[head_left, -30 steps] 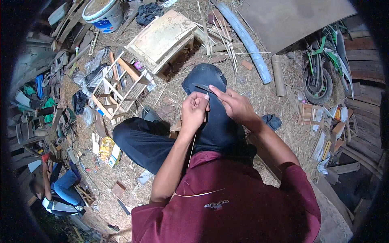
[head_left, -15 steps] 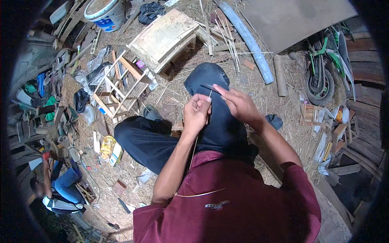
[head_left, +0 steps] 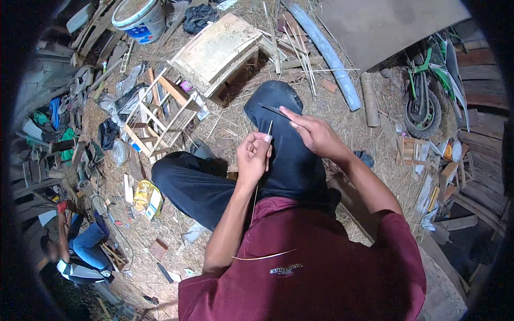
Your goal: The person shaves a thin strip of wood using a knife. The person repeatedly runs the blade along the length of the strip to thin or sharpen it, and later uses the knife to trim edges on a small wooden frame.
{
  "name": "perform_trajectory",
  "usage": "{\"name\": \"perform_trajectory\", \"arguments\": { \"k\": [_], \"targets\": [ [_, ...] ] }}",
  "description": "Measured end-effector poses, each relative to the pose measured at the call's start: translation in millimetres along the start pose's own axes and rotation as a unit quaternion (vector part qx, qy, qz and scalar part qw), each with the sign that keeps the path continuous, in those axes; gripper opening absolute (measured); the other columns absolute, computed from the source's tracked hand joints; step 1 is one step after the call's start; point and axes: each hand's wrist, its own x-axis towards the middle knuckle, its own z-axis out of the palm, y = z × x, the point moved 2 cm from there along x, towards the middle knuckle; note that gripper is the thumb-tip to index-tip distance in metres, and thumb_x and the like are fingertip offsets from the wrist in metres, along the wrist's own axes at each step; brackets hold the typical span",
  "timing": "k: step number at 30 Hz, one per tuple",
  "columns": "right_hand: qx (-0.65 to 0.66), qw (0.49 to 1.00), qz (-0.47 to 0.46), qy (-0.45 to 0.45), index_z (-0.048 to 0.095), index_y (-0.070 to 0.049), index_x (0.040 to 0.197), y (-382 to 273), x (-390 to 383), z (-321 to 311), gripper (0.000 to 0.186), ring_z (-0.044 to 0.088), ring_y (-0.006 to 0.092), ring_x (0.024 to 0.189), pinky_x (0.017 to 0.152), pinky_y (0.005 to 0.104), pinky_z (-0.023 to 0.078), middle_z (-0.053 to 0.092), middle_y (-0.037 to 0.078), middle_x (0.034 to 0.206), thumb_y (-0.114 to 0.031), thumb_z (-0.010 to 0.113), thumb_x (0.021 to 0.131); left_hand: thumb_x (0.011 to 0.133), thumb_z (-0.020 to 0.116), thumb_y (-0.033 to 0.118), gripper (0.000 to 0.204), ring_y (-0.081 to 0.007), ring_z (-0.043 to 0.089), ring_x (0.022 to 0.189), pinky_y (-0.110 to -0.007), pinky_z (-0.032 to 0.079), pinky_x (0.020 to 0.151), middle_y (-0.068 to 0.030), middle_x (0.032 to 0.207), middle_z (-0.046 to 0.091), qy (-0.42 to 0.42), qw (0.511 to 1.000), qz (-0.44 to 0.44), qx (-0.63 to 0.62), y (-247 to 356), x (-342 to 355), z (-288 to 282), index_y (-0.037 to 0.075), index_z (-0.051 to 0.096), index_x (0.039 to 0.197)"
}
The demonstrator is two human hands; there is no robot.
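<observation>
My left hand (head_left: pixel 254 159) is closed round a thin pale bamboo stick (head_left: pixel 256 192), pinching it between thumb and fingers. The stick's tip rises just above the thumb, and its long end runs down past my wrist toward my maroon shirt. Above and to the right, my right hand (head_left: pixel 317 137) grips a knife with a narrow dark blade (head_left: pixel 274 110); its handle is hidden in the palm. The blade points to the upper left over my dark-trousered knee (head_left: pixel 273 97), a little apart from the stick's tip. A curved pale sliver (head_left: pixel 263 257) lies on my shirt.
Ahead stands a low wooden bench (head_left: pixel 217 51), beside a slatted wooden frame (head_left: pixel 160 115). Thin sticks and a grey pole (head_left: pixel 326 56) lie on the straw-covered floor. At right is a motorbike wheel (head_left: pixel 423 113); a seated person (head_left: pixel 85 241) is at lower left.
The knife has moved off the stick, up and slightly left. My left hand has drawn slightly down and left, and more of the stick's tip shows.
</observation>
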Motion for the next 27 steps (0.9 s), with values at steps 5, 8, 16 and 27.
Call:
{"name": "perform_trajectory", "arguments": {
  "k": [5,8,16,27],
  "targets": [
    [0.047,0.999,-0.009,-0.017,0.048,-0.027,0.142,-3,-4,10,0.051,0.059,0.0353,0.073,0.068,0.0439,0.049,0.056,0.017,0.076,-0.014,0.055,0.094,0.096,0.056,0.015,0.014,-0.0047,0.037,0.037,-0.021,0.025,0.034,-0.0001,0.062,0.054,-0.005,0.999,-0.040,-0.033,5,17,10,0.001,0.059,0.096],
    [-0.011,1.000,0.000,-0.024,0.047,-0.028,0.143,-11,-5,3,0.051,0.059,0.0353,0.073,0.068,0.0443,0.049,0.056,0.017,0.076,-0.015,0.055,0.094,0.096,0.058,0.013,0.013,-0.0050,0.039,0.037,-0.021,0.029,0.034,-0.0018,0.062,0.056,-0.019,0.998,-0.044,-0.045,5,22,10,0.001,0.059,0.094],
    [-0.032,0.996,0.056,-0.053,0.049,-0.025,0.142,-14,4,-8,0.048,0.063,0.0379,0.081,0.074,0.0441,0.050,0.062,0.019,0.086,-0.015,0.054,0.095,0.095,0.060,0.017,0.016,-0.0039,0.034,0.036,-0.020,0.023,0.033,0.0009,0.060,0.051,-0.017,0.998,-0.040,-0.048,-3,1,-4,0.001,0.059,0.096],
    [0.312,0.938,0.125,0.088,0.066,0.004,0.102,-9,14,6,0.023,0.061,0.0086,0.091,0.084,0.0260,0.048,0.070,0.006,0.096,-0.017,0.058,0.098,0.097,0.056,0.021,0.022,-0.0053,0.033,0.034,-0.021,0.021,0.032,-0.0025,0.062,0.053,-0.039,0.987,-0.050,-0.149,26,-4,-4,-0.001,0.058,0.098]
  ]
}}
